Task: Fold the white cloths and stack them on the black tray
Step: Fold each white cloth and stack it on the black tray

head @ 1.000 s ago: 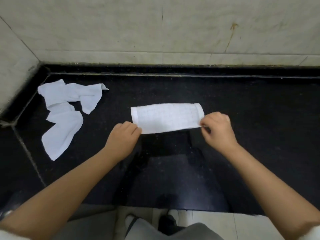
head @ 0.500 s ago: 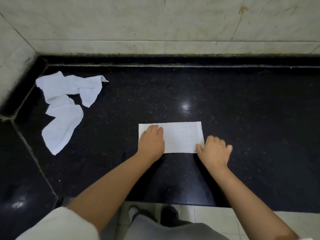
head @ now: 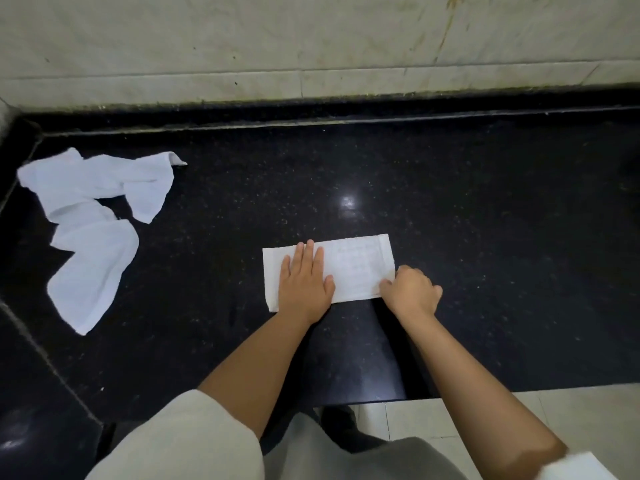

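Note:
A white cloth, folded into a long strip, lies flat on the black stone counter. My left hand presses flat on its left half with straight fingers. My right hand has curled fingers and pinches the strip's near right corner. Two crumpled white cloths lie at the far left: one near the back, the other in front of it. No black tray is in view.
A pale marble wall rises behind the counter, with a side wall at the left corner. The counter's front edge runs just below my forearms, above a tiled floor. A seam crosses the counter at the left.
The strip came down from being held up at both ends onto the counter, nearer to me. My left hand moved on top and flattened out; my right hand stays at the right end.

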Available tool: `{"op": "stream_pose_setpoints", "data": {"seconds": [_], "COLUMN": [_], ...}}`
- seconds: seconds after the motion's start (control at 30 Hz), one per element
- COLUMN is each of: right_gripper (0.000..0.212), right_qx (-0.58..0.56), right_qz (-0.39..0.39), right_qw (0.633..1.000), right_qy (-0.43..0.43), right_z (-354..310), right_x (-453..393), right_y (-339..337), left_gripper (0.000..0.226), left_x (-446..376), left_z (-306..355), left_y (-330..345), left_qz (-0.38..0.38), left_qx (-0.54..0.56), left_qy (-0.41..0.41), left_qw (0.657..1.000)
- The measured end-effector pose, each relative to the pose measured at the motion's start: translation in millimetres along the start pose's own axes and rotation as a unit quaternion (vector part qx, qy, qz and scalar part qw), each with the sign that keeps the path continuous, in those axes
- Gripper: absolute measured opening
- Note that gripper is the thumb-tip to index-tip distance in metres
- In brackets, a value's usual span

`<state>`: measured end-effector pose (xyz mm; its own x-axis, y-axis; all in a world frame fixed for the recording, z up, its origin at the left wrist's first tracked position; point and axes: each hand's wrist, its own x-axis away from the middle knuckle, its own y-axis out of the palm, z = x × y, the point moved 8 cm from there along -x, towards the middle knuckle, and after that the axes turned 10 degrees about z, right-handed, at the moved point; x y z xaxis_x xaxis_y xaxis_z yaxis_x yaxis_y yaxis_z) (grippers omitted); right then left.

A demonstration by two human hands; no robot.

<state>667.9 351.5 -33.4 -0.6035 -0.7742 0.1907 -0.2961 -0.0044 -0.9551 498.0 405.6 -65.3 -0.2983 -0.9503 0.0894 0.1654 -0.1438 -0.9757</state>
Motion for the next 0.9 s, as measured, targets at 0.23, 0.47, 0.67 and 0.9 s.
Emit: {"op": "stream_pose_setpoints", "data": {"seconds": [0.23, 0.47, 0.67, 0.9], "right_gripper": [0.008, 0.008, 0.023, 0.032], "right_qx": [-0.272, -0.169, -0.15, -0.135], "right_qz": [0.073, 0.116, 0.085, 0.121], "right_qw": [0.959, 0.938, 0.937, 0.92], "right_qy": [-0.044, -0.281, -0.305, -0.348], "right_z": [-62, -148, -141, -122], "right_x": [22, 92, 103, 99], "right_y": [-30, 26, 58, 29], "left_gripper": [0.052, 0.046, 0.063, 0.037], "left_x": [0, 23, 34, 34], "left_z": [-32, -146, -164, -114], "left_y": [-35, -74, -60, -56], "left_qz": [0.016, 0.078, 0.051, 0.097], "left_qx": [0.137, 0.145, 0.163, 0.18], "left_qy": [0.057, -0.008, 0.015, 0.171], "left_qw": [0.989, 0.986, 0.985, 0.964]}}
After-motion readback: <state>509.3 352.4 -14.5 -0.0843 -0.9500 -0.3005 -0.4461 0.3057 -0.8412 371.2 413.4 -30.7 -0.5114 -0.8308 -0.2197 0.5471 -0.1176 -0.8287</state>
